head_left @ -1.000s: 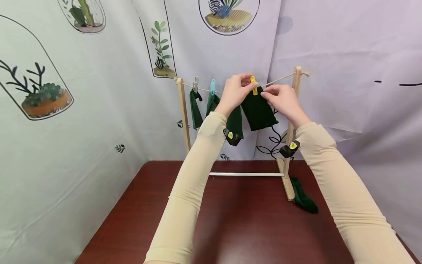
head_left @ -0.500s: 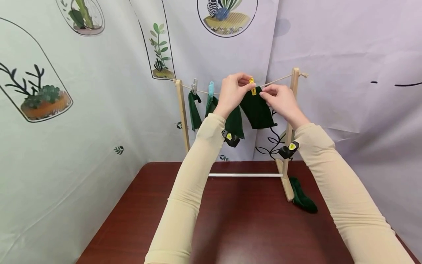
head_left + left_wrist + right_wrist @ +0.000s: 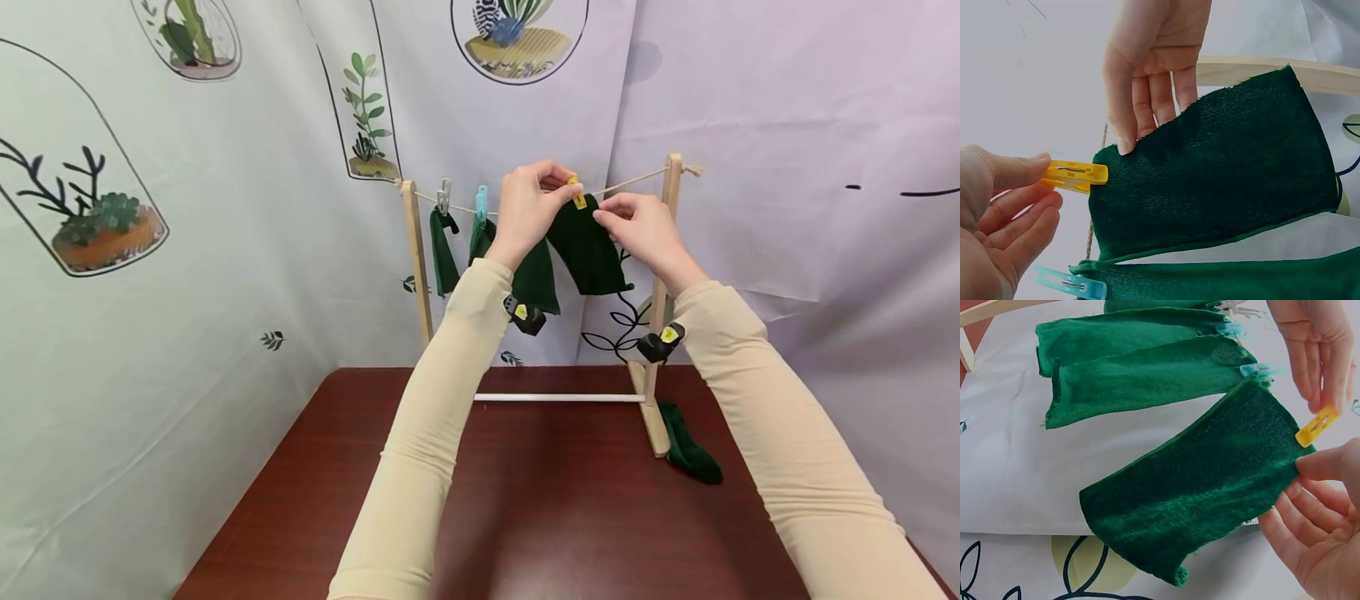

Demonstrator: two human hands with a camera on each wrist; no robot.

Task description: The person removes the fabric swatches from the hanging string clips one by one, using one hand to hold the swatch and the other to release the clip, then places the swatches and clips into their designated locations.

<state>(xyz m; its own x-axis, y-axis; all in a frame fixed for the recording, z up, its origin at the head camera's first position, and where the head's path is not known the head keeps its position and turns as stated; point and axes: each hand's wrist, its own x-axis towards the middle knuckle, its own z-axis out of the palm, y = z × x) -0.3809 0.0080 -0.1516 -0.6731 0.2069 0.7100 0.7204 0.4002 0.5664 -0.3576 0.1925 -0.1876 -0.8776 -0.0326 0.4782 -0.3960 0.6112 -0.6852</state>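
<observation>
Soft, diffuse light fills the head view, bright across the white fabric backdrop printed with plants but greyer in its folds at lower right. The glossy reddish-brown wooden tabletop shows pale glare near the bottom edge and a soft-edged dark shadow beside it. The dark green velvety cloth piece looks nearly black from the head, yet catches a mottled sheen in the right wrist view. Both wrist views have muted, cool whites.

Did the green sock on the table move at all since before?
No, the green sock hasn't moved: in the head view it lies just right of the wooden foot, same as before.
</observation>
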